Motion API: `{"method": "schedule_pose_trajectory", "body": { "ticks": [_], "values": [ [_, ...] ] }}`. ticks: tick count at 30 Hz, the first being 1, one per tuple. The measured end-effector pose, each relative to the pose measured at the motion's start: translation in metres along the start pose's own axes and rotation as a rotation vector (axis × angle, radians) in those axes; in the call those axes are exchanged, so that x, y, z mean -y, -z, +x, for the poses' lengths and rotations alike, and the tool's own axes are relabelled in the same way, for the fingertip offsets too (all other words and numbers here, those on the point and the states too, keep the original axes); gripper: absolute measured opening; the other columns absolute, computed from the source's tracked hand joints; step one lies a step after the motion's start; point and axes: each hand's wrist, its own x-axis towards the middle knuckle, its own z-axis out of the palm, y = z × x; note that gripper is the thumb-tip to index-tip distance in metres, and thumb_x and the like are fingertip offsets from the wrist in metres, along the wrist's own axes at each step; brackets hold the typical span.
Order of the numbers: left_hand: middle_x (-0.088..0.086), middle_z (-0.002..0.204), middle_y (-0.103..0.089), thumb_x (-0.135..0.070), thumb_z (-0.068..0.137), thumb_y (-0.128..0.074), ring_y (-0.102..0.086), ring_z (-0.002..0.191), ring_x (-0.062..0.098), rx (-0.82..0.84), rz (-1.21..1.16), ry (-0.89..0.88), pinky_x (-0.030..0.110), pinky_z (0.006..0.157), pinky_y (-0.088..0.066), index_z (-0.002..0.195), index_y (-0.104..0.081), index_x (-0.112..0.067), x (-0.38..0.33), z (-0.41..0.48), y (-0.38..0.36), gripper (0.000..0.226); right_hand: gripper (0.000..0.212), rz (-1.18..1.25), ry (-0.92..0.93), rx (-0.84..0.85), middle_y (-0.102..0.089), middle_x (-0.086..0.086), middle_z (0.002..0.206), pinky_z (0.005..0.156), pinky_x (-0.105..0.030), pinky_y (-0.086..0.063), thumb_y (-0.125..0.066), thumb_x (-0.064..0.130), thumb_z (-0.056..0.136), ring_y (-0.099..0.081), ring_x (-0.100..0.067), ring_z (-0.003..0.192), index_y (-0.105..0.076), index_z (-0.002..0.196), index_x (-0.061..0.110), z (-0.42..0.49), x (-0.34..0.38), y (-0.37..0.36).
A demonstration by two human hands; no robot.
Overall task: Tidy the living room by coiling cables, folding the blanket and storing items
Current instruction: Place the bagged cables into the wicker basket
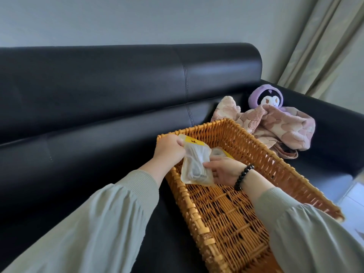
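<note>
While the left hand [169, 148] grips the clear cable pouch [195, 166] by its yellow top and the right hand [222, 170] pinches its lower side, the pouch stands upright between them inside the wicker basket [275, 160], probably for neat stowing. A second pouch [218, 151] sits half hidden behind the right hand. The blanket [275, 125] lies crumpled beyond both hands, and the pouch's contents are blurred.

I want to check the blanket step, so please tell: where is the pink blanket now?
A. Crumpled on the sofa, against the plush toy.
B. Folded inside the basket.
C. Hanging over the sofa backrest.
A: the pink blanket lies crumpled on the sofa against the plush toy, outside the basket; the left hand and right hand hold a cable pouch.
</note>
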Motion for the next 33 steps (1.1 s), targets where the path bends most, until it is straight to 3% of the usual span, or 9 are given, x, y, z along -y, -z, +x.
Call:
{"method": "schedule_pose_trajectory", "body": {
  "ticks": [3, 7, 11, 16, 21, 23, 27, 30, 33],
  "values": [
    [0.004, 0.136, -0.052, -0.005, 0.089, -0.052, -0.038, 0.132, 0.02, -0.161, 0.26, -0.179, 0.03, 0.107, -0.034, 0.124, -0.061, -0.013, 0.02, -0.001, 0.005, 0.038, 0.013, -0.194, -0.059, -0.152, -0.062, -0.016, 0.107, 0.092, -0.047, -0.051, -0.057, 0.001, 0.089, -0.063, -0.026, 0.088, -0.063, 0.099, 0.008, 0.011, -0.006, -0.003],
    [-0.001, 0.16, -0.019, -0.01, 0.095, -0.048, -0.015, 0.147, 0.017, -0.115, 0.06, -0.029, 0.037, 0.118, -0.022, 0.147, -0.037, -0.017, 0.043, -0.005, -0.007, 0.054, 0.033, -0.766, 0.003, -0.313, -0.056, 0.001, 0.1, 0.055, -0.017, -0.049, -0.058, 0.001, 0.087, -0.055, -0.008, 0.071, -0.064, 0.117, 0.016, 0.025, -0.008, -0.021],
    [-0.007, 0.162, -0.008, -0.009, 0.095, -0.045, -0.019, 0.146, 0.017, -0.102, -0.105, 0.066, 0.033, 0.112, -0.032, 0.152, -0.026, -0.02, 0.043, -0.008, -0.011, 0.061, 0.035, -0.579, 0.053, -0.326, -0.057, 0.002, 0.082, 0.048, -0.011, -0.046, -0.055, -0.005, 0.089, -0.05, -0.007, 0.062, -0.063, 0.117, 0.014, 0.035, -0.011, -0.025],
    [-0.003, 0.159, -0.019, -0.006, 0.092, -0.049, -0.032, 0.141, 0.02, -0.119, -0.224, 0.113, 0.034, 0.107, -0.036, 0.154, -0.017, -0.023, 0.044, -0.008, -0.012, 0.071, 0.029, -0.303, 0.022, -0.389, -0.063, -0.012, 0.114, 0.092, -0.042, -0.052, -0.049, -0.002, 0.093, -0.061, -0.025, 0.103, -0.067, 0.107, 0.016, 0.05, -0.021, -0.009],
    [0.003, 0.154, -0.031, -0.012, 0.092, -0.052, -0.043, 0.133, 0.024, -0.077, -0.344, 0.248, 0.037, 0.103, -0.041, 0.154, -0.005, -0.025, 0.044, -0.01, -0.014, 0.079, 0.026, 0.032, 0.05, -0.313, -0.063, -0.012, 0.108, 0.084, -0.041, -0.054, -0.044, -0.001, 0.096, -0.062, -0.025, 0.095, -0.061, 0.109, 0.014, 0.056, -0.035, -0.013],
    [0.006, 0.151, -0.035, -0.014, 0.092, -0.052, -0.046, 0.13, 0.027, -0.058, -0.323, 0.315, 0.036, 0.099, -0.043, 0.155, -0.004, -0.022, 0.043, -0.009, -0.013, 0.079, 0.023, -0.185, 0.057, -0.359, -0.063, -0.01, 0.112, 0.088, -0.039, -0.053, -0.052, 0.004, 0.093, -0.062, -0.023, 0.097, -0.065, 0.105, 0.019, 0.061, -0.037, -0.02],
    [0.01, 0.131, -0.051, -0.018, 0.09, -0.057, -0.055, 0.113, 0.031, 0.027, -0.303, 0.516, 0.04, 0.089, -0.051, 0.146, -0.029, -0.016, 0.038, -0.005, -0.013, 0.062, 0.017, -1.128, 0.144, -0.535, -0.067, -0.005, 0.099, 0.071, -0.026, -0.047, -0.057, 0.02, 0.093, -0.057, -0.015, 0.078, -0.069, 0.101, 0.012, 0.059, -0.033, -0.036],
    [0.012, 0.116, -0.052, -0.015, 0.089, -0.06, -0.057, 0.102, 0.033, 0.083, -0.333, 0.629, 0.049, 0.079, -0.057, 0.135, -0.039, -0.017, 0.035, -0.003, -0.013, 0.051, 0.024, -1.372, 0.226, -0.652, -0.067, -0.004, 0.097, 0.066, -0.027, -0.048, -0.049, 0.029, 0.095, -0.056, -0.018, 0.075, -0.065, 0.103, 0.014, 0.051, -0.026, -0.043],
    [0.017, 0.117, -0.055, -0.01, 0.089, -0.058, -0.061, 0.099, 0.037, 0.114, -0.301, 0.672, 0.049, 0.071, -0.059, 0.135, -0.038, -0.017, 0.031, -0.001, -0.012, 0.051, 0.03, -1.453, 0.12, -0.398, -0.064, -0.005, 0.111, 0.077, -0.03, -0.052, -0.045, 0.031, 0.098, -0.061, -0.019, 0.091, -0.062, 0.116, 0.016, 0.052, -0.03, -0.051]
  ]
}}
